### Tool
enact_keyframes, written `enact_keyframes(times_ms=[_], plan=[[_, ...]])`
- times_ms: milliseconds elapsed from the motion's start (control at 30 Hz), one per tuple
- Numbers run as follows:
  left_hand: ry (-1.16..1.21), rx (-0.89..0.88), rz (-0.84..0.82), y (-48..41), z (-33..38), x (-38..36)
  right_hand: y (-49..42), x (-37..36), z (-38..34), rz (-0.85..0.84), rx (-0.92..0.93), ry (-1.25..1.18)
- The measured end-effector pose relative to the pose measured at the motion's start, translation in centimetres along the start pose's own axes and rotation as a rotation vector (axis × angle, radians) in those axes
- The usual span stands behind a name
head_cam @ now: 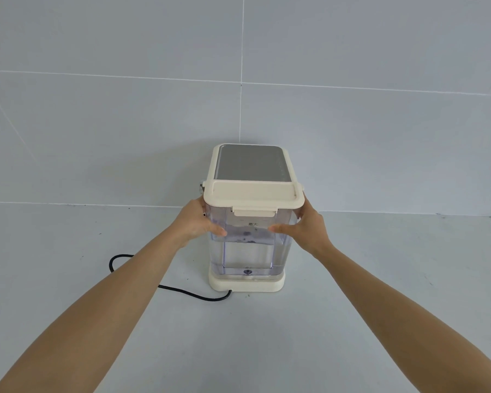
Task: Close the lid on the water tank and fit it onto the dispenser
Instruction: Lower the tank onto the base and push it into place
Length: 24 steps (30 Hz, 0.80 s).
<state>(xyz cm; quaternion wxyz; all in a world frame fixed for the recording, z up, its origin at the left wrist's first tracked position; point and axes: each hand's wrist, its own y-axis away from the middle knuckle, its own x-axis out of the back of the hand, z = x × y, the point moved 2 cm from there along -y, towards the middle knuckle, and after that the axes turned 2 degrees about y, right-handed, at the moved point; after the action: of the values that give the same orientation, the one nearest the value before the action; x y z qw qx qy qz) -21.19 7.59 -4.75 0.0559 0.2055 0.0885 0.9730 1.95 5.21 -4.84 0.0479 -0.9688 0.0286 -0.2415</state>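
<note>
The left hand (199,222) and right hand (305,231) clasp the lidded tank (250,248) by its 2 sides, steadying it on the dispenser (247,283) base.

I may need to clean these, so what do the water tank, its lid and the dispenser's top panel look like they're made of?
Water tank: clear hard plastic, glossy; you see through it.
Lid: cream opaque plastic, matte, with a moulded latch.
Top panel: grey, looks like brushed metal, possibly metallic-finish plastic.
</note>
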Motion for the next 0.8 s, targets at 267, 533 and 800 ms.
enact_keyframes(times_ms=[267,533,800], plan=[[-0.01,0.003,-0.026,-0.3,-0.9,-0.1,0.4,-0.3,0.0,-0.02,-0.004,-0.017],[0.094,-0.012,-0.2,0.5,0.2,-0.2,0.0,-0.6,0.4,-0.077,-0.055,-0.113],[0.389,0.19,-0.084,-0.7,1.0,1.0,-1.6,1.7,-0.9,-0.302,-0.273,-0.401]])
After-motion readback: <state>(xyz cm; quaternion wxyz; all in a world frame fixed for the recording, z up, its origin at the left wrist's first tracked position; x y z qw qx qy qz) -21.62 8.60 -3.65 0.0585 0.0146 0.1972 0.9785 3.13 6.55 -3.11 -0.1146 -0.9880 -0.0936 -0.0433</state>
